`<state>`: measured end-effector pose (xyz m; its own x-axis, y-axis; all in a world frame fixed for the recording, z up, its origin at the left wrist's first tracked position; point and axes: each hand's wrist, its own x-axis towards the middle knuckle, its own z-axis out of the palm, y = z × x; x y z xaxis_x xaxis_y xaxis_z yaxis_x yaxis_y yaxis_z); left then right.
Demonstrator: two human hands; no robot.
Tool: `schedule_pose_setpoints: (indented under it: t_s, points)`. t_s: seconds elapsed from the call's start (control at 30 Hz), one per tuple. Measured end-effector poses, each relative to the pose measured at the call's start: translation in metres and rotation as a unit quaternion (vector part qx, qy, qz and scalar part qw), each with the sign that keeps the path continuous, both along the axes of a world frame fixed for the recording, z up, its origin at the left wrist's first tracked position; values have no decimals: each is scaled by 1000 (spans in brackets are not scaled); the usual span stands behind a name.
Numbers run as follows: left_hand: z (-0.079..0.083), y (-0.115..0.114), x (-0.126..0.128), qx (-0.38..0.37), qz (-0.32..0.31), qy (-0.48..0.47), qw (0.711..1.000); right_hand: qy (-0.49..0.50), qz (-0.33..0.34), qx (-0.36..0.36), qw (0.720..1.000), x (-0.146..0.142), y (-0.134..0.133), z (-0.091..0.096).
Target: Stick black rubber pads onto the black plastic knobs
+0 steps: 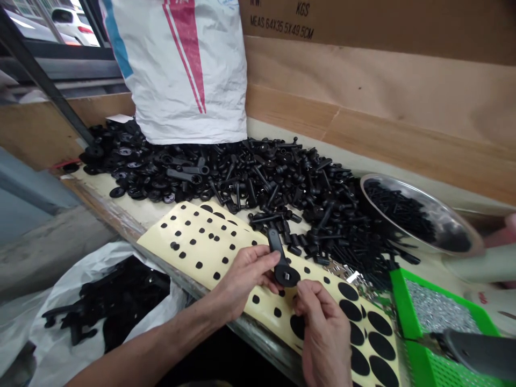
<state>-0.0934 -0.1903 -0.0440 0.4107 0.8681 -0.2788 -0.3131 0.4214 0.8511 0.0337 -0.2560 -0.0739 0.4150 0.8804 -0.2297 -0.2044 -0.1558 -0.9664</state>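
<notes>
My left hand (246,278) pinches a black plastic lever part (274,240) between thumb and fingers. The part has a straight arm and a round disc end with a bright metal spot in its middle. Close to the disc's right edge, the fingers of my right hand (324,328) are closed; whatever they hold is hidden. Below both hands lies a cream backing sheet (209,247) with small black dots. Large round black stickers (381,322) sit on the sheets to the right of my right hand.
Loose black plastic parts (258,177) are heaped behind the sheets, under a white sack (189,70). At right stand a metal bowl (455,226) of black pieces, a green tray (399,285) of small metal pieces and a dark-handled tool (479,349). A plastic bag (60,290) holds black parts, lower left.
</notes>
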Motion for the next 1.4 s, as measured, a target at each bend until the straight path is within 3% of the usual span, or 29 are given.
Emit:
schedule_pose_setpoints:
  t_s: [1.4]
  points:
    - [-5,3,2,-7,11,-5,1000,-23,-33,6,999,-2,2,-7]
